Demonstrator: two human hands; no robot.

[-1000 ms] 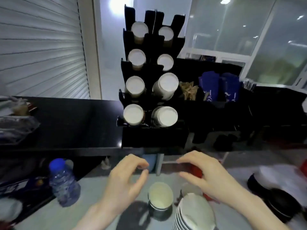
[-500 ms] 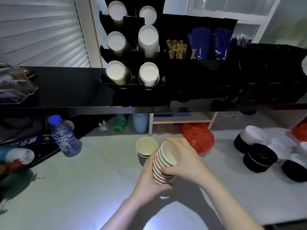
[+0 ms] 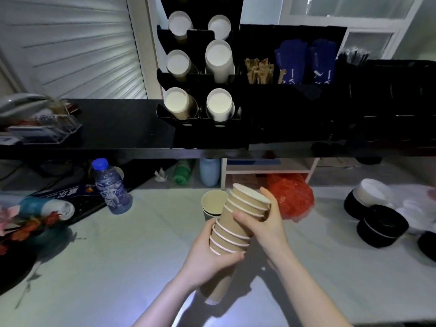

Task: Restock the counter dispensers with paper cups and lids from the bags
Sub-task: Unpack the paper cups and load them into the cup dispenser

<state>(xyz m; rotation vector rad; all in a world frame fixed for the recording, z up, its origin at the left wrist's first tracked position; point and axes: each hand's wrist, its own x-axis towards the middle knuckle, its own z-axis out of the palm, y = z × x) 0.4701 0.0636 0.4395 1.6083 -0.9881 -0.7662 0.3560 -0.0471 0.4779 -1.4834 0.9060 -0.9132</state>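
Observation:
A tilted stack of brown paper cups (image 3: 238, 223) is held above the white counter (image 3: 118, 267). My left hand (image 3: 210, 258) grips its lower half and my right hand (image 3: 266, 223) grips the upper cups, which stand slightly apart from the lower ones. Just behind the stack stands an open-topped cup (image 3: 212, 205) on the counter. The black cup dispenser (image 3: 200, 74) on the dark upper counter has its slots filled with cup stacks. Stacks of black and white lids (image 3: 377, 220) lie at the right.
A water bottle (image 3: 109, 186) stands at the left by a dark tray. A red plastic bag (image 3: 292, 197) lies behind my right hand. Blue napkin packs (image 3: 306, 62) and wooden stirrers (image 3: 258, 70) sit beside the dispenser. Flowers (image 3: 26, 225) occupy the far left.
Both hands went from hovering over the cups to gripping the stack and lifting it. The upper cups have pulled slightly away from the lower ones. The view has tilted downward.

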